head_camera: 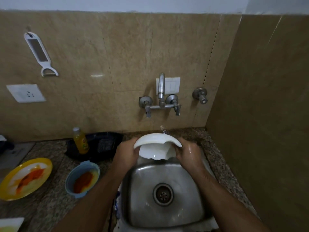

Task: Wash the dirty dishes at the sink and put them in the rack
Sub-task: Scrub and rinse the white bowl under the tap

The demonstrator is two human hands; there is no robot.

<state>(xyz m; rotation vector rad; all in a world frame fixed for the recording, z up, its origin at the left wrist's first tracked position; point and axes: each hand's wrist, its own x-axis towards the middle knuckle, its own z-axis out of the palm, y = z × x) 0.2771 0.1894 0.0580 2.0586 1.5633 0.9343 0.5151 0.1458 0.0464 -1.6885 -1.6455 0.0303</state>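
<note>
a: why is the white bowl (157, 144) held so far back over the sink (167, 174)?

b: that's where the tap (161, 86) drops its water; the bowl sits right under the spout, tilted toward the person so the runoff falls into the basin

a: and the grip?

b: left hand (126, 154) clamps the left rim, right hand (189, 154) the right rim, both closed on the bowl, probably to turn it under the stream

a: what's left?

b: the yellow plate (25, 178) and blue bowl (82, 178) wait on the counter (50, 206) to the left, both still smeared orange; i can't make out a rack for certain
</note>
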